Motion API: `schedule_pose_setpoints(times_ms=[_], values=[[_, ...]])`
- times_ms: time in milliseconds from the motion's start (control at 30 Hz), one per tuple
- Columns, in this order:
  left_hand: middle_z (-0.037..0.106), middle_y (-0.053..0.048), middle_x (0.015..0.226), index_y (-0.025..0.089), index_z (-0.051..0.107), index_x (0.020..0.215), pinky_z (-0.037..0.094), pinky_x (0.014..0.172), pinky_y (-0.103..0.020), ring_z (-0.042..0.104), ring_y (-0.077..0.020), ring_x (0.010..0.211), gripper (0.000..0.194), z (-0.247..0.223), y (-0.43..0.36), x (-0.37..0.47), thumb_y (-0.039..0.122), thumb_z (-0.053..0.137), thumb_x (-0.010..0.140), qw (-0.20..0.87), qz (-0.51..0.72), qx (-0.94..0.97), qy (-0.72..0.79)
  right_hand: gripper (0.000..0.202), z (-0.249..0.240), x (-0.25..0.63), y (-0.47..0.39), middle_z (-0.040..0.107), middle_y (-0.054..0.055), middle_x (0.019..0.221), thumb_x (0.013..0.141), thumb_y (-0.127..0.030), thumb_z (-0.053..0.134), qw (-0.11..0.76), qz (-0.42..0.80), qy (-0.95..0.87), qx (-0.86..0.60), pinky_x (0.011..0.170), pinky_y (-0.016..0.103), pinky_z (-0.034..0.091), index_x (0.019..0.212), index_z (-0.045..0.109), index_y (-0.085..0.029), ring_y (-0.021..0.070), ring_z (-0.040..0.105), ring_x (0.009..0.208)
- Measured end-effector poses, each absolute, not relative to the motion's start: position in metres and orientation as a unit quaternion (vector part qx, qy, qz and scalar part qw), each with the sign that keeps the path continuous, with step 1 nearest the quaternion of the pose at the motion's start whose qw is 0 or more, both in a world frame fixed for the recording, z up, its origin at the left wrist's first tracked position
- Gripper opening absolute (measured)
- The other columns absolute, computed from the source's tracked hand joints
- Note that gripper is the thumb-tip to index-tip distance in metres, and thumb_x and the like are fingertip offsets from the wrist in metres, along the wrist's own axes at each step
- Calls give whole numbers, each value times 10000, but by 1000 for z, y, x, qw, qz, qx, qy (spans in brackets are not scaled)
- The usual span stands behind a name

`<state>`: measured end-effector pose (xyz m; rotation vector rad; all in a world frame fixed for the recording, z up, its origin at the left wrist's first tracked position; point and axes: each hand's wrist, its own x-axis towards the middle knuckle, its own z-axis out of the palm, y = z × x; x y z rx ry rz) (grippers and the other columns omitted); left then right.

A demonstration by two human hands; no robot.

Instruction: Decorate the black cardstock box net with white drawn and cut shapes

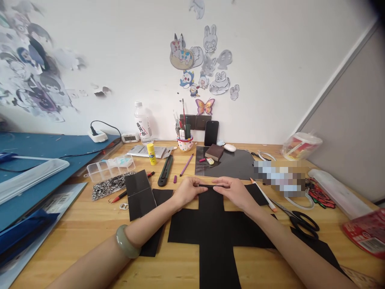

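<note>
A black cross-shaped sheet of paper (213,226) lies flat on the desk in front of me. At the far end of its top arm, my left hand (189,192) pinches the left corner, thumb and fingers together. My right hand (233,193) grips the same edge near its right corner, a small gap from the left. A narrow strip along that edge looks raised or folded between them. Other black paper pieces (140,194) lie left of the cross, and one (257,194) is partly behind my right hand. A jade-coloured bangle is around my left forearm.
Black-handled scissors (300,220) and an orange-white pen (264,196) lie to the right. Beyond my hands are a utility knife (165,170), a yellow glue stick (151,154), a purple pen (186,165), a pen cup (184,143) and a phone (211,133). Metal chain (111,185) lies left.
</note>
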<state>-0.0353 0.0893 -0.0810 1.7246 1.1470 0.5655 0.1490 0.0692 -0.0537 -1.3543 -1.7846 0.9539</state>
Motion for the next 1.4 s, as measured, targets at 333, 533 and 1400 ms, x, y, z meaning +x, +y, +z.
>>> schedule_pose_setpoints(times_ms=[333, 533, 1400], values=[[606, -52, 985, 128, 583, 975, 490, 788, -381, 588, -179, 886, 225, -85, 89, -26, 311, 526, 858, 499, 286, 697, 429, 196, -64, 141, 64, 730, 53, 866, 779, -182, 517, 310, 240, -743, -543, 794, 349, 467, 840, 703, -204, 232, 663, 846], [654, -52, 975, 131, 620, 951, 447, 880, -401, 602, -180, 927, 153, -86, 85, -25, 196, 536, 841, 467, 330, 703, 424, 255, -63, 141, 63, 724, 53, 939, 787, -145, 485, 290, 193, -760, -549, 792, 326, 465, 915, 697, -203, 219, 657, 885], [593, -64, 1027, 132, 574, 991, 466, 841, -414, 572, -189, 944, 213, -78, 87, -24, 291, 530, 857, 502, 325, 677, 429, 344, -58, 141, 61, 716, 43, 985, 765, -96, 451, 286, 237, -761, -532, 858, 367, 478, 965, 703, -218, 221, 650, 945]])
